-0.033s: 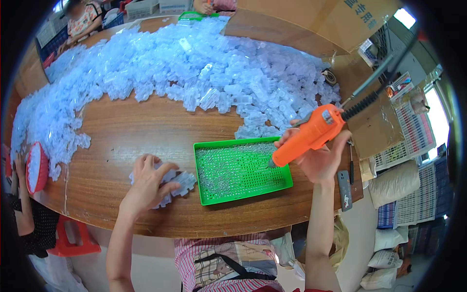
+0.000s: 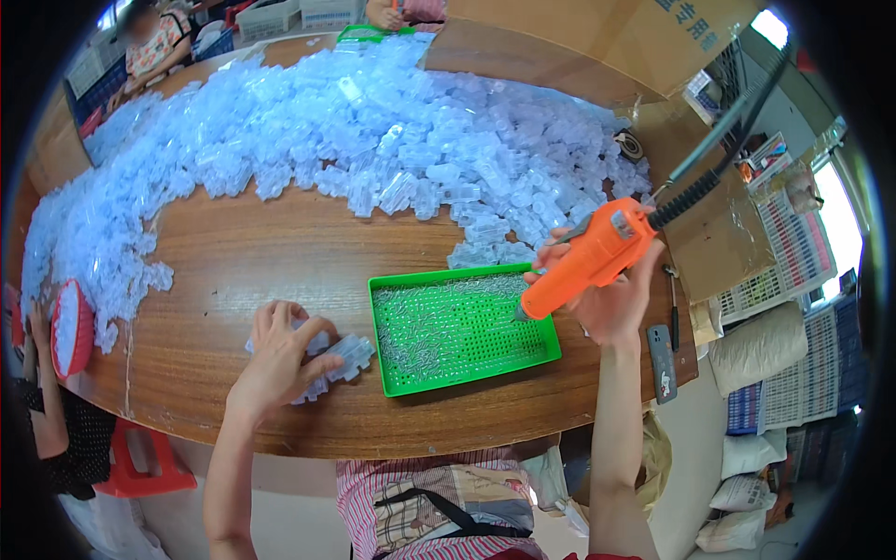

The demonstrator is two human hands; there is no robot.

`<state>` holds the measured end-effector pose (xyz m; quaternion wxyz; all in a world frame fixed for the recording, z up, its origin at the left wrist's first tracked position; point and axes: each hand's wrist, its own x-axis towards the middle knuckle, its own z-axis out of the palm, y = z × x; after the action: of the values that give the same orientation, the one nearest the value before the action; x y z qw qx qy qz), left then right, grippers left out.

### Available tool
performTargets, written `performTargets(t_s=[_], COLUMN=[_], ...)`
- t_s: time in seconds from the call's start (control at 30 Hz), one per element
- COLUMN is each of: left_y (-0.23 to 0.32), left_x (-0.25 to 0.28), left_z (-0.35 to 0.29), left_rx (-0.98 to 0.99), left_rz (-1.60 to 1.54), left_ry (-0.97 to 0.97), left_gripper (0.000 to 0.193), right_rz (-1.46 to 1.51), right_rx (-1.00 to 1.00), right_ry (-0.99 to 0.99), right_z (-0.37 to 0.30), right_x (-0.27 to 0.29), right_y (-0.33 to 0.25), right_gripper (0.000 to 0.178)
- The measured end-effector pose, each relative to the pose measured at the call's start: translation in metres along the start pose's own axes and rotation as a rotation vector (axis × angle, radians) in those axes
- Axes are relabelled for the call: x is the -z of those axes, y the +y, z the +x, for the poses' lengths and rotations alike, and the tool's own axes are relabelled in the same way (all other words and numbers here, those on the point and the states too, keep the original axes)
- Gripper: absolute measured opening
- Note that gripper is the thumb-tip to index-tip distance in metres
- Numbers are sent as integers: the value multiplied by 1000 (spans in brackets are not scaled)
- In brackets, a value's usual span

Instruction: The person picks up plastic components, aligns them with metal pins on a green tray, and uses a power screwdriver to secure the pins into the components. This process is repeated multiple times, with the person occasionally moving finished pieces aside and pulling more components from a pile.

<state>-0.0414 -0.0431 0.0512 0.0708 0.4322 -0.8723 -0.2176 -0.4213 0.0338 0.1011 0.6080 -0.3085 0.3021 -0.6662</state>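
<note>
Driver (image 2: pixel 590 261) is slanting tip-down over the green tray (image 2: pixel 467 379), your right hand (image 2: pixel 613 313) loosely clasping it, presumably for easy aim, while your left hand (image 2: pixel 277 359) is gripping clear plastic pieces (image 2: pixel 352 357) beside the tray, seemingly steadying them.

Bright light, overexposed window (image 2: pixel 840 219) at right, sheen on tabletop (image 2: pixel 308 233), curved fisheye edges

A brown wood-grained table (image 2: pixel 308 238) fills the middle, a sheen on its top; a red stool (image 2: pixel 154 481) stands on the pale floor (image 2: pixel 297 495) at the left, and a tall window (image 2: pixel 838 217) glows white at the right, another bright patch (image 2: pixel 770 30) above it
</note>
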Motion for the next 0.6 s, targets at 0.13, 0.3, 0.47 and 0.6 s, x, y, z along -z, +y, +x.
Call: performTargets(t_s=[0.13,0.3,0.47,0.6], left_y=[11,35,62,75], left_x=[15,13,-28,-76], left_z=[2,68,175,232], left_rx=[-22,-212,-161,-181], left_rz=[107,-67,-184,-65], left_ry=[18,174,60,-54], left_gripper=[27,18,25,47], right_rz=[-546,-1131,-1201,-1483], right_rx=[91,-83,-189,-89], right_ry=[169,-88,-243,-345], right_z=[40,84,108,117], right_x=[46,74,43,65], right_y=[2,14,20,23], right_gripper=[54,28,21,31])
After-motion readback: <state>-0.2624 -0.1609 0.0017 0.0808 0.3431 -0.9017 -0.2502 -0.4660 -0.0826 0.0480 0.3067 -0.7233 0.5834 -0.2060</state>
